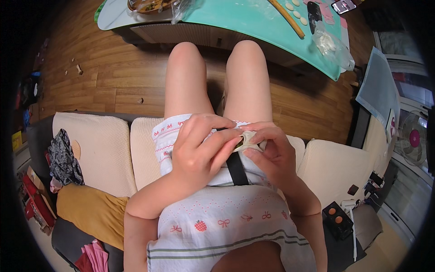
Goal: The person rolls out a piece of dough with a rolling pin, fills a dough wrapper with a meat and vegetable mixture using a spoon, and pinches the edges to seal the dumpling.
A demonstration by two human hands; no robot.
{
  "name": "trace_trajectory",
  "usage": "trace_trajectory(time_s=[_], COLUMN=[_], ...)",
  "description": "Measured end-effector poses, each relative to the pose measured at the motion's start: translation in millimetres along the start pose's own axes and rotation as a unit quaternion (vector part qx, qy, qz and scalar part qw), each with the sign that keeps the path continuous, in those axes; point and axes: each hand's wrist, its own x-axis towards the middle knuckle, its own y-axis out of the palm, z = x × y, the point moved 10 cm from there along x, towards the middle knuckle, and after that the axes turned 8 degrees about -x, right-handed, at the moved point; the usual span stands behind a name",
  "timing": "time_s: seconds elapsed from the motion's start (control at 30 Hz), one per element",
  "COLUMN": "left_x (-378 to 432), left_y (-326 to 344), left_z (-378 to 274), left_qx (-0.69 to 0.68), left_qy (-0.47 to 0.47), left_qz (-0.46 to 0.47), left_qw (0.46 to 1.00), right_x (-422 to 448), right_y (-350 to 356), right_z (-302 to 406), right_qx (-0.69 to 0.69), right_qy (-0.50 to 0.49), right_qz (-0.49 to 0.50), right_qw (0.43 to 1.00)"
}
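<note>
A dumpling (249,136) of pale dough with dark green filling is held above my lap, between both hands. My left hand (200,144) pinches its left edge with thumb and fingertips, where a little filling shows through an opening. From the right, my right hand (277,149) grips the dough, its thumb below and fingers above. The fingers cover part of the wrapper. Beneath the hands a black strap (237,170) crosses the white printed clothing (217,204).
Ahead stands a table with a turquoise mat (231,20). On it lie a wooden rolling pin (287,18), several dough pieces (296,14), a black cleaver-like tool (314,15) and a plastic bag of white powder (328,42). A filling bowl (149,6) sits at the left. Sofa cushions (95,149) flank me.
</note>
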Motion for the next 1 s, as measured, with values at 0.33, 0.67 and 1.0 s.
trace_trajectory(time_s=[0.33, 0.67, 1.0], left_x=[-4, -3, -4], left_y=[8, 11, 15], left_z=[-2, 8, 4], left_qx=[-0.049, -0.111, -0.131], left_qy=[0.012, 0.008, 0.025], left_qz=[0.001, -0.014, 0.037], left_qw=[0.999, 0.994, 0.990], right_x=[4, -1, 2], right_y=[0, 1, 1], right_z=[4, -4, -1], right_qx=[0.002, 0.049, -0.032], right_qy=[-0.019, 0.007, 0.057], right_qz=[-0.020, -0.029, 0.009], right_qw=[1.000, 0.998, 0.998])
